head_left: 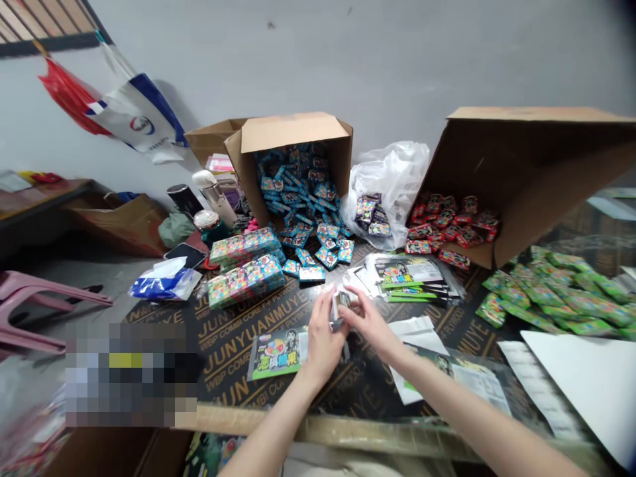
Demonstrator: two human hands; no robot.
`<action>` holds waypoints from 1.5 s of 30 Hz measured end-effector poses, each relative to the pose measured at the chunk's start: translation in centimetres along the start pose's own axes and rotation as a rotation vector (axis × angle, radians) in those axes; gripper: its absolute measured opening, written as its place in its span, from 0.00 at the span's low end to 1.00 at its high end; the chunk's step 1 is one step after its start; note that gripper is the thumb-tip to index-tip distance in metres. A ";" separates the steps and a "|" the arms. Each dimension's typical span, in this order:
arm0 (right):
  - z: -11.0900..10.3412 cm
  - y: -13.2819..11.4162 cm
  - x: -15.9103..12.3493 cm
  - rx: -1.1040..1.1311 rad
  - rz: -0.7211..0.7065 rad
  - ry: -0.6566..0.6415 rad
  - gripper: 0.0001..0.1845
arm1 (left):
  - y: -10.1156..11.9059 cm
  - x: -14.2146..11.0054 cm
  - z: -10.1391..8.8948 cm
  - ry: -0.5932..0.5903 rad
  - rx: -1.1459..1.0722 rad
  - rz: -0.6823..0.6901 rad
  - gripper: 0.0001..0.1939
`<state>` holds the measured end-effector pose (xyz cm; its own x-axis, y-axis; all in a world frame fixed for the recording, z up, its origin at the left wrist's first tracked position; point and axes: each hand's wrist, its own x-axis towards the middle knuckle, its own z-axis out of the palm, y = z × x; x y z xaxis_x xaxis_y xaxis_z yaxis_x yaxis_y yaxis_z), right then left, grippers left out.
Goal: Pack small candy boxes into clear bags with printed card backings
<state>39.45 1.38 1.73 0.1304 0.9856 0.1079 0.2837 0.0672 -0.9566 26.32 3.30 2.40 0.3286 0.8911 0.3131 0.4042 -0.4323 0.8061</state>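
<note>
My left hand (324, 334) and my right hand (368, 322) meet over the middle of the table, both closed on a small box (340, 302) with a pale end; fingers hide most of its print. Beneath my left hand lies a clear printed candy pouch (276, 354) with a green lower edge. White paper (416, 331) and another printed pouch (477, 374) lie under my right forearm. Just beyond my hands are several loose blue candy boxes (312, 273) and a stack of printed pouches (407, 271).
Cardboard boxes hold blue candy boxes (293, 182) and red packs (450, 222). Between them sits a plastic bag (392, 165) with purple packs. Wrapped bundles (247, 278) and a tissue pack (166, 281) lie left; green packets (561, 291) and white sheets (586, 377) lie right.
</note>
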 end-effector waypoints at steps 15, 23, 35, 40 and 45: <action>-2.7 -0.8 -7.7 0.060 -0.131 0.041 0.27 | 1.1 -5.6 -2.3 -0.407 0.016 0.065 0.29; -1.9 -1.0 -8.5 0.131 0.008 0.050 0.11 | 1.6 -6.9 -1.9 -0.433 -0.223 -0.089 0.18; -1.2 0.5 -9.2 0.024 0.044 0.021 0.08 | 0.8 -6.8 -1.3 -0.350 -0.354 -0.227 0.11; -1.3 0.7 -9.4 0.072 0.122 -0.063 0.07 | 0.3 -6.3 -1.0 -0.358 -0.500 -0.502 0.08; -1.4 0.3 -9.6 -0.013 0.101 -0.076 0.07 | 1.0 -6.2 -1.1 -0.372 -0.276 -0.320 0.04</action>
<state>39.60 -8.27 0.79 0.0866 0.9962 -0.0098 0.2850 -0.0342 -0.9579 23.73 -2.49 1.82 0.5254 0.8414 -0.1266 0.3112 -0.0516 0.9489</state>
